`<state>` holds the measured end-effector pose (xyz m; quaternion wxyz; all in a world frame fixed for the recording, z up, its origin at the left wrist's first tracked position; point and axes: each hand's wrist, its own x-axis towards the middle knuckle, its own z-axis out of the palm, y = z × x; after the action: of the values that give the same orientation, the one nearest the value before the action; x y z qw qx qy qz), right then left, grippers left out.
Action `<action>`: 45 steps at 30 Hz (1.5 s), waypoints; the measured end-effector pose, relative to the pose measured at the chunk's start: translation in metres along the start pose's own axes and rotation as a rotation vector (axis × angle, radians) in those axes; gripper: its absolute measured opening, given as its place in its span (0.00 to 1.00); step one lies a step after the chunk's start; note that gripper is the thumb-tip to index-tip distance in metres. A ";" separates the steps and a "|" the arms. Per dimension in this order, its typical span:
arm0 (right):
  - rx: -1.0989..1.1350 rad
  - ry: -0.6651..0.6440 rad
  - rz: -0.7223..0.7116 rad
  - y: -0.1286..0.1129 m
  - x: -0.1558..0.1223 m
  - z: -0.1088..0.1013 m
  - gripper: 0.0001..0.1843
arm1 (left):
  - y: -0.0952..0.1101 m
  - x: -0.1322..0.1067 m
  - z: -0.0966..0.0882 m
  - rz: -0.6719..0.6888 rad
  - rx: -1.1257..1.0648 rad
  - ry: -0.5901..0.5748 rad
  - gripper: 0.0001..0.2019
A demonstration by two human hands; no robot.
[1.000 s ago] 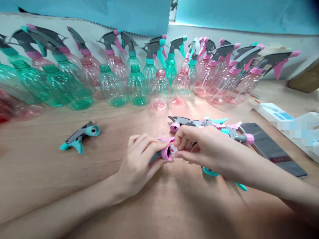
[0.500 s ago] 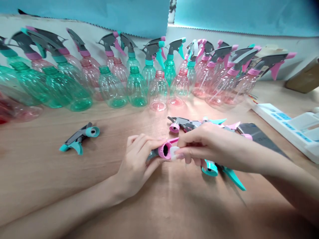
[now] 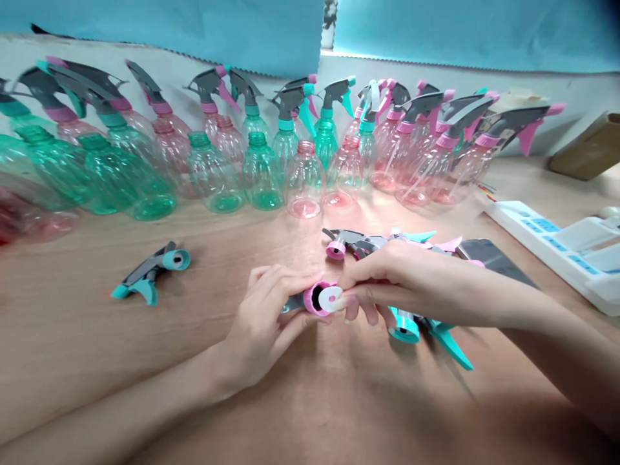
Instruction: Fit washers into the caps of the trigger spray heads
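Note:
My left hand (image 3: 266,316) is closed round a grey spray head with a pink screw cap (image 3: 312,299), the cap's open end turned to the right. My right hand (image 3: 387,278) pinches a small white ring-shaped washer (image 3: 332,298) right at the cap's mouth. Both hands hover low over the wooden table (image 3: 300,400) near its middle. Under my right wrist lies a teal-capped spray head (image 3: 411,325).
A pile of loose spray heads (image 3: 372,242) lies just behind my right hand. One teal spray head (image 3: 152,274) lies alone at the left. Rows of green and pink bottles (image 3: 261,171), some with heads on, line the back. A white tray (image 3: 562,248) and a dark flat slab (image 3: 494,258) sit at the right.
My right hand has drawn back a little from the pink cap, and the white washer now shows face-on at the cap's mouth. The left hand has turned the cap slightly.

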<state>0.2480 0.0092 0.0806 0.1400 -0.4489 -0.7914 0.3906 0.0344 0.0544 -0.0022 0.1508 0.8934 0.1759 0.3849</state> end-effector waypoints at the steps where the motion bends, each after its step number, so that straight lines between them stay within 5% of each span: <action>1: 0.017 -0.012 0.005 0.001 0.000 0.000 0.11 | 0.000 0.000 0.000 0.005 -0.004 -0.003 0.12; 14: -0.219 0.190 0.064 0.010 0.002 0.003 0.24 | 0.001 0.000 0.000 0.007 -0.032 -0.008 0.14; 21: -0.210 0.141 -0.008 -0.003 0.002 0.005 0.04 | 0.001 0.001 -0.001 0.015 -0.016 0.000 0.13; 45: -0.462 0.199 -0.142 -0.005 -0.002 0.004 0.07 | 0.002 0.001 -0.001 0.001 -0.028 -0.002 0.11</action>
<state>0.2441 0.0041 0.0823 0.1378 -0.4484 -0.8716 0.1426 0.0349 0.0533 -0.0004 0.1632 0.8916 0.1699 0.3867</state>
